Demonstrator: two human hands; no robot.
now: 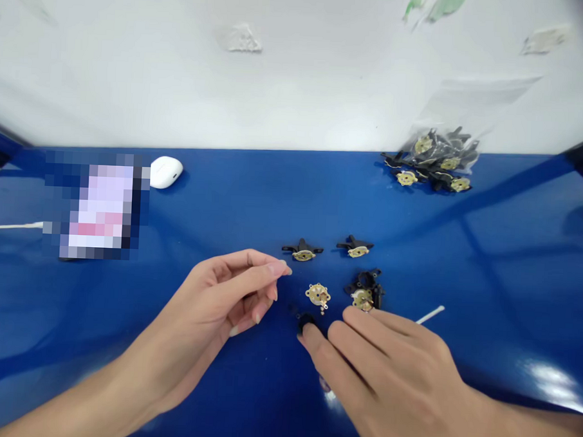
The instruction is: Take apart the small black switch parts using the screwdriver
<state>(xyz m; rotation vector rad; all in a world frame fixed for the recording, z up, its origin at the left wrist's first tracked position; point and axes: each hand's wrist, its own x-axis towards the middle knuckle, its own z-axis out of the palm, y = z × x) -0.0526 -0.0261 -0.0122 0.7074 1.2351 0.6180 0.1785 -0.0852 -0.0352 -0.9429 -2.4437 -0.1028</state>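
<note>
My left hand [235, 293] hovers over the blue table with thumb and index fingertip pinched together; anything between them is too small to make out. My right hand [381, 370] reaches in from the right, fingers curled, its index fingertip on a small black plastic part [306, 319]. That fingertip covers much of the part, and the thumb is mostly hidden. Just beyond lies a round brass-coloured plate [318, 294] with a small metal terminal. A black part with a brass plate [363, 297] sits by my right knuckles. Two black pieces with brass plates, one left [303, 250] and one right [356, 247], stand farther back.
Several similar assemblies [406, 177] lie at the back right by a clear plastic bag [451, 151] holding more. A white stick [431, 314] pokes out beyond my right hand. At left are a pixelated phone [101, 207], a white earbud case [166, 172] and a white cable [13, 226].
</note>
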